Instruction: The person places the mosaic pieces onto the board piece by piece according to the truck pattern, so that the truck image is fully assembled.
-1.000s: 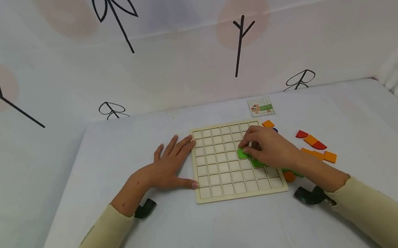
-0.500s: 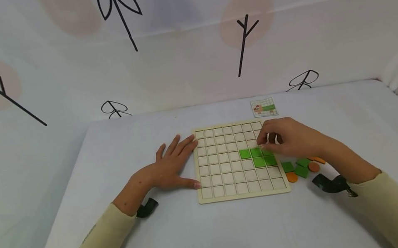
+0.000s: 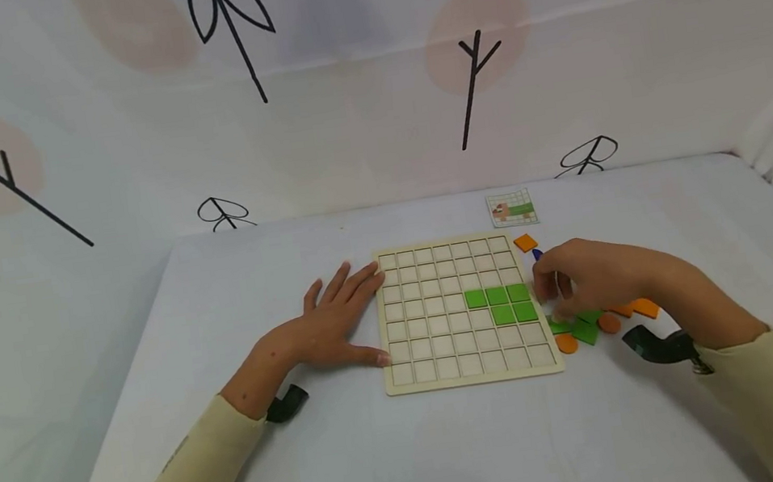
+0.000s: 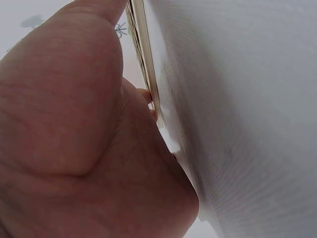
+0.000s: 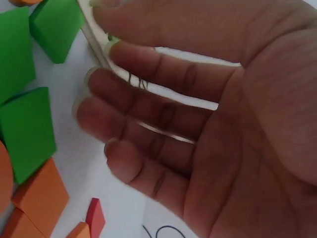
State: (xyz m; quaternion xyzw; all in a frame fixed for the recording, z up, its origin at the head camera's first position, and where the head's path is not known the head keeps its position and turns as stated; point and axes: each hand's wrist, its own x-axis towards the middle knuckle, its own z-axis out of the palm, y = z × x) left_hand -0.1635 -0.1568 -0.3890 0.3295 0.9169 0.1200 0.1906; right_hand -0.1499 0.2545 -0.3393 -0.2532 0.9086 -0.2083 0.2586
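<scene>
A pale wooden grid board (image 3: 437, 343) lies on the table with several green square tiles (image 3: 502, 314) set in cells on its right side. My left hand (image 3: 329, 340) rests flat with fingers spread, fingertips and thumb at the board's left edge. Just past the right edge hovers my right hand (image 3: 592, 275), its fingers loosely bent over loose green tiles (image 3: 586, 332). In the right wrist view, nothing shows between the bent fingers (image 5: 143, 64) and the thumb, and green tiles (image 5: 27, 134) lie beside the fingertips. The left wrist view is mostly palm (image 4: 64, 99).
A small pattern card (image 3: 512, 209) lies behind the board. Near its top right corner are an orange tile (image 3: 525, 242) and a dark blue piece (image 3: 538, 253). Orange discs (image 3: 567, 343) and other orange tiles (image 3: 646, 308) lie at the right. A red piece (image 5: 95, 217) shows in the right wrist view.
My right hand has moved off the board to the right, down to the loose tiles. More green tiles now show in the grid. The left hand has stayed at the board's left edge.
</scene>
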